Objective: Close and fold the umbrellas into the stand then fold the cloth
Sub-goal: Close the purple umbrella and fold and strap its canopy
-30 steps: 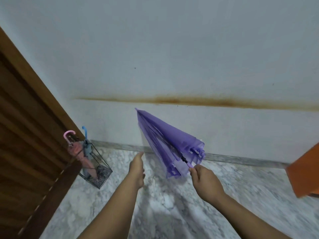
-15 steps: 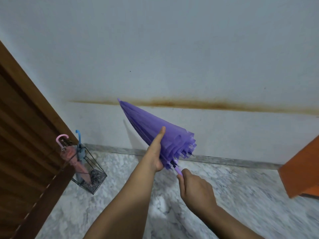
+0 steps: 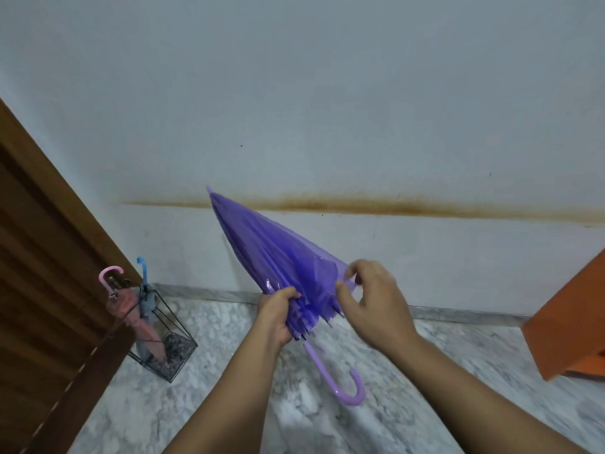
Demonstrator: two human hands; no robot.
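Translucent purple plastic umbrella [image 3: 278,257] is mid-air, tip toward the far wall. Left hand [image 3: 278,317] is wrapped round the bunched canopy, right hand [image 3: 373,298] pinching a loose flap. Loose grip and the folds could spring open, missing the black wire stand [image 3: 170,345] at left.

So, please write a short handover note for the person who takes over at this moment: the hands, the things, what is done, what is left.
Left hand: grips the gathered canopy of the purple umbrella near its rib tips.
Right hand: pinches the canopy edge, probably its strap.
The purple umbrella is closed but loose, tip up, hooked handle hanging free.
Done: the pink umbrella and blue umbrella stand in the wire stand by the door.
Left: wrap the purple umbrella, put it in the stand, fold the cloth, which is not in view.
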